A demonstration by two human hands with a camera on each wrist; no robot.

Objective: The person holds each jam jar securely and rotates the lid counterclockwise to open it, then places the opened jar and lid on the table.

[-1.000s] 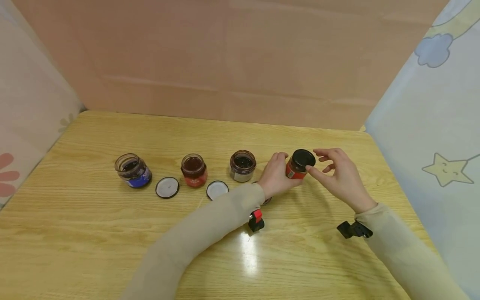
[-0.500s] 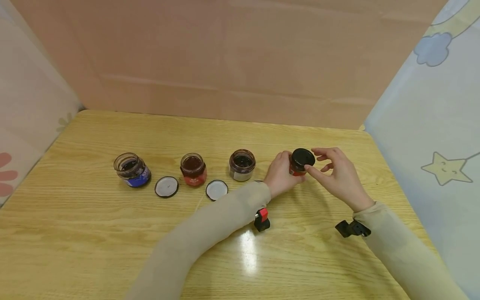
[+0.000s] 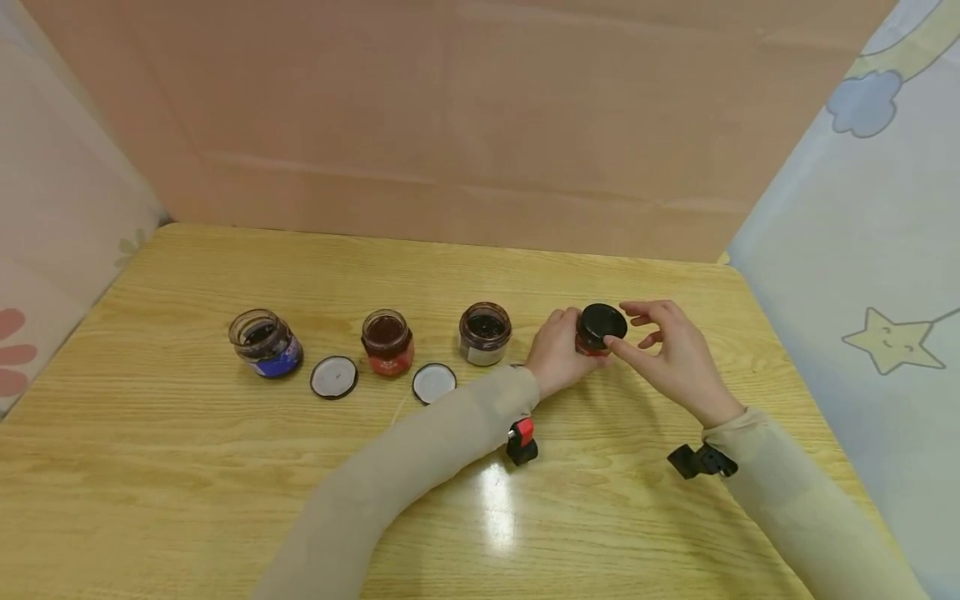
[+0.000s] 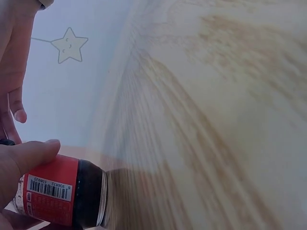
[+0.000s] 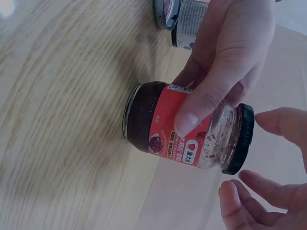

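A small glass jar (image 5: 177,124) with a red label and dark jam in its lower part stands at the table's right, its base at the tabletop. My left hand (image 3: 558,354) grips the jar's body from the left, thumb across the label in the right wrist view. A black lid (image 3: 602,323) is on the jar's mouth. My right hand (image 3: 678,358) holds thumb and fingertips at opposite edges of this lid, the other fingers curled beside it. In the left wrist view, a barcode (image 4: 49,187) shows on the label.
Three lidless jars stand left of my hands: a blue-labelled jar (image 3: 266,343), a red-labelled jar (image 3: 387,342) and a white-labelled jar (image 3: 485,333). Two lids lie upturned between them, a left lid (image 3: 334,377) and a right lid (image 3: 434,383). My left forearm (image 3: 442,437) crosses over the table.
My left hand has moved slightly right and turned round the jar, covering more of its red label. The jar stands more upright. My right hand has shifted slightly left, staying at the lid.
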